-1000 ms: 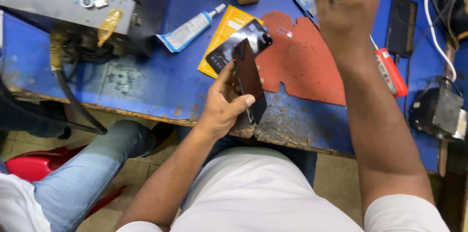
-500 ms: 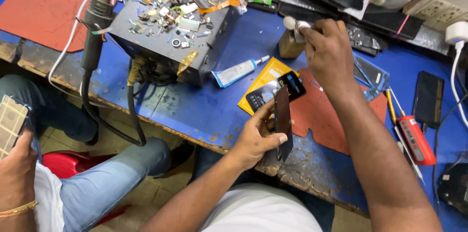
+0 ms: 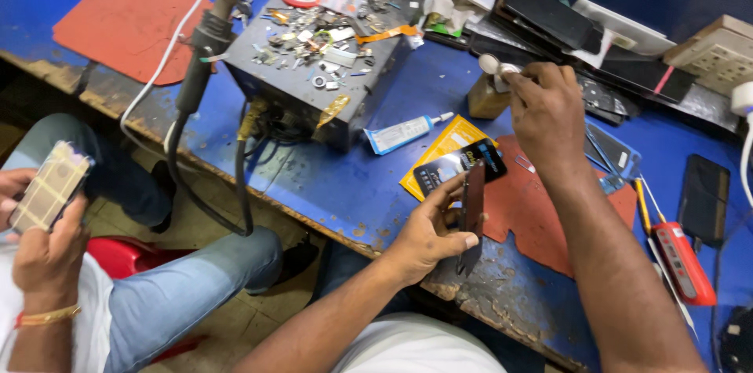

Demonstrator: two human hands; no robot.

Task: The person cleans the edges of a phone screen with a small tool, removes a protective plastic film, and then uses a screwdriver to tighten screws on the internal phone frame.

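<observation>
Reaching farther now, our right hand (image 3: 545, 110) is pinching the small bottle's (image 3: 488, 94) white cap; our left hand (image 3: 427, 232) is still gripping the dark phone (image 3: 472, 212) upright, fingers wrapped around its edge.

Right hand (image 3: 545, 110) covers most of whatever it's gripping by the small bottle (image 3: 486, 94). Bits on the grey box (image 3: 314, 83) too tiny to identify; co-worker's body cut off lower left.
</observation>
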